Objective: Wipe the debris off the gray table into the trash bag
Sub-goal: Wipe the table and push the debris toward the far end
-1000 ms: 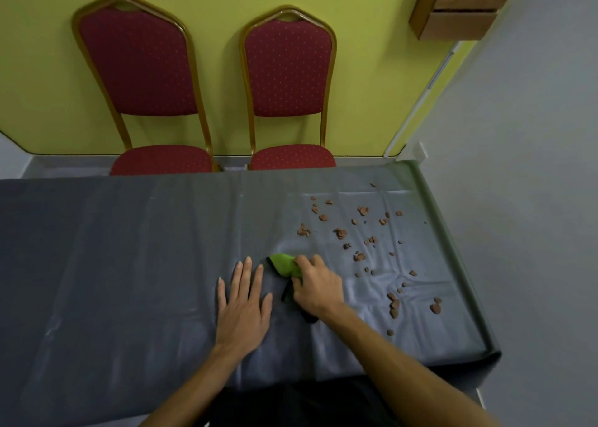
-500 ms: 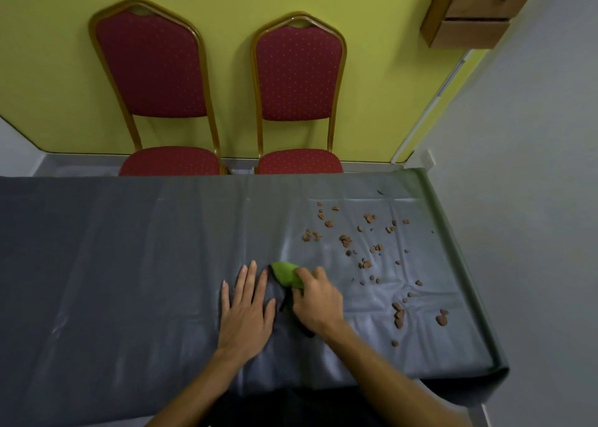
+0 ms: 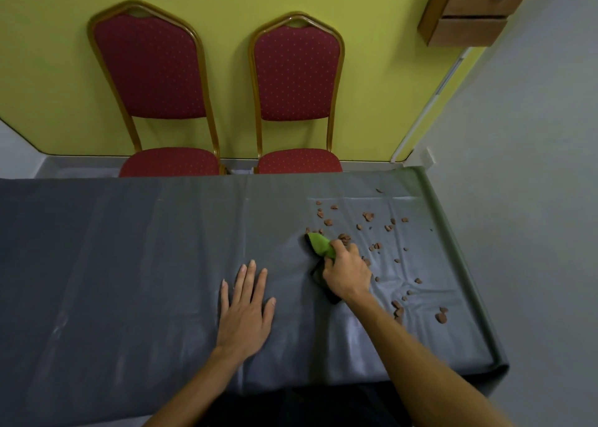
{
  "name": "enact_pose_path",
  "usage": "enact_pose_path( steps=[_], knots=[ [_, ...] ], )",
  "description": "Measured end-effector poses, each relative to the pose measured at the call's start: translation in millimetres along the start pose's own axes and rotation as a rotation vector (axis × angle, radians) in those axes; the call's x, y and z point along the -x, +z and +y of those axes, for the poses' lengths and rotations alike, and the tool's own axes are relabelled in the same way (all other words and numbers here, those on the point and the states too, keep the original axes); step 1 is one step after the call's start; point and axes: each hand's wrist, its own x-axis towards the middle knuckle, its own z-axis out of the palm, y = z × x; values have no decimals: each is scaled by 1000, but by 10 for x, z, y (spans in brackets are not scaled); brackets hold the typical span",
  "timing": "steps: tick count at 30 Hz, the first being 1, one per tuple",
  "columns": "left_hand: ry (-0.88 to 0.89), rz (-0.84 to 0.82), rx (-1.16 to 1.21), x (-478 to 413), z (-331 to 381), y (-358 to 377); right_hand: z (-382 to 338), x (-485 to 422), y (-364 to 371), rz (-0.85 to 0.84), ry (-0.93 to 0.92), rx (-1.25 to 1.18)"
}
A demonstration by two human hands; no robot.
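Green cloth with a black underside [image 3: 320, 244], bunched, gripped in the right hand [image 3: 348, 273]; fingers curled round it, knuckles up, cloth pressed down onto the table; black strip of it trails back under the wrist. Left hand [image 3: 247, 307] lies flat, palm down, fingers straight and slightly spread, holding nothing; it rests nearer the near edge, apart from the right hand, apparently pinning the cover.

Small reddish-brown crumbs of debris [image 3: 369, 216] scattered over the right end of the gray sheet-covered table [image 3: 129, 248]; they run from near the far edge down toward the near right corner; the cloth's tip touches the leftmost pieces; a few lie just beside the right knuckles.

Step in hand, as I judge it: wiping at the scatter's left margin; nearly all debris is on the table, so the task is early. Trash bag not identifiable; a dark shape below the near edge could be it, cannot tell. Next move calls for herding the crumbs to whichever edge the bag sits under; the creased cover may snag bits.

Beyond the far edge: two red padded chairs with gold frames [image 3: 152, 70], yellow-green wall, wooden drawer unit [image 3: 475, 9].
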Motion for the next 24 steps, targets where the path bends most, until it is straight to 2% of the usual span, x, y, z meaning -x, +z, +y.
enact_pose_path(
  steps=[8, 16, 20, 24],
  knots=[
    [-3, 24, -33, -13, -17, 81, -53, 219, 102, -35, -39, 4],
    [-3, 39, -62, -27, 11, 104, -343, 615, 306, -103, -313, 45],
    [-9, 49, -43, -28, 10, 97, -274, 484, 266, -131, -308, 31],
    [-4, 37, -19, -30, 6, 88, -20, 156, 76, -87, -203, 30]
  ],
)
